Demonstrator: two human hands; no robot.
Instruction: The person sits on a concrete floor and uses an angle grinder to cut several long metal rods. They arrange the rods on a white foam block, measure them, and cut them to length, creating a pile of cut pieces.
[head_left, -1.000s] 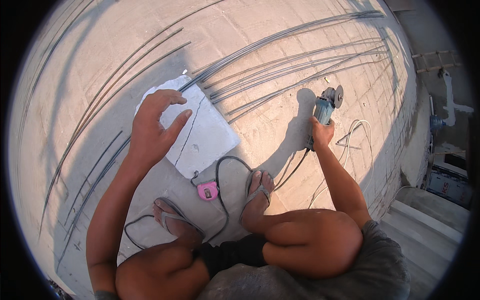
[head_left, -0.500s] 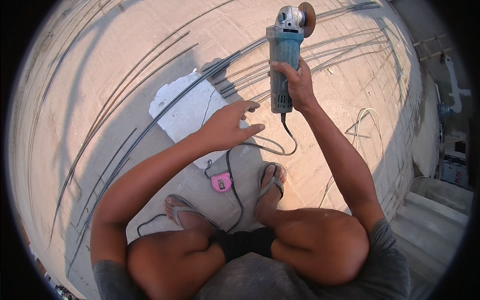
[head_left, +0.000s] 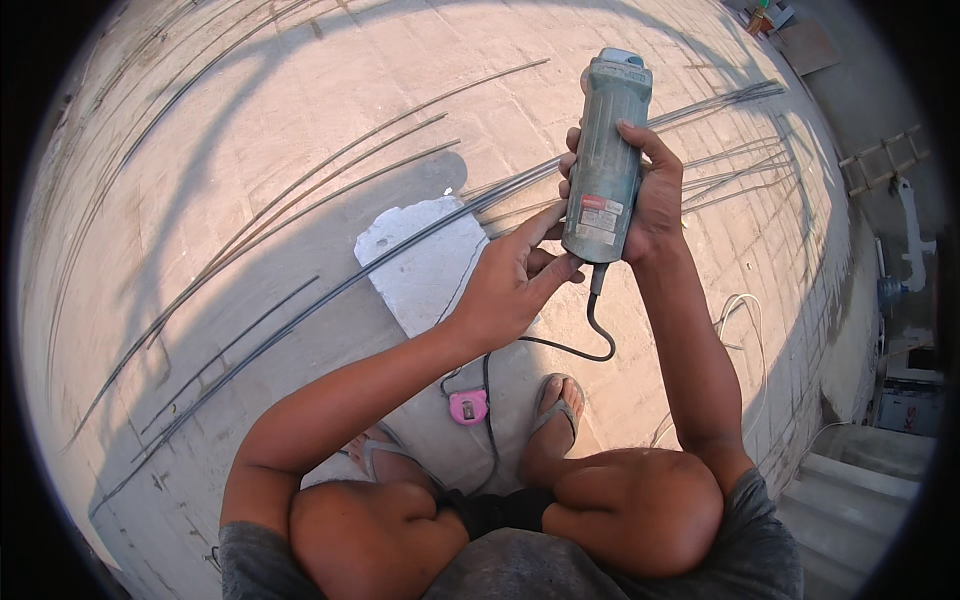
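In my right hand (head_left: 660, 200) is a teal angle grinder (head_left: 608, 150), held up in front of me with its metal head away from me. Its body has rolled, so the labelled side faces me and the disc is out of sight. My left hand (head_left: 508, 280) grips the grinder's rear end, thumb beside the spot where the black cord (head_left: 598, 325) comes out. Some of its fingers are hidden behind the body. Below lie a pale, cracked slab (head_left: 425, 250) with long steel rods (head_left: 385, 258) across it, and a pink tape measure (head_left: 468, 406).
More thin rods (head_left: 330, 150) lie over the paved ground at the left and far side. A pale cable (head_left: 757, 310) loops at the right, near concrete steps (head_left: 845, 505). My sandalled feet (head_left: 553, 415) flank the grinder cord.
My left hand, open and apart before, has come onto the grinder's rear end. The right hand has turned the grinder over, taking the disc out of sight. The view has shifted.
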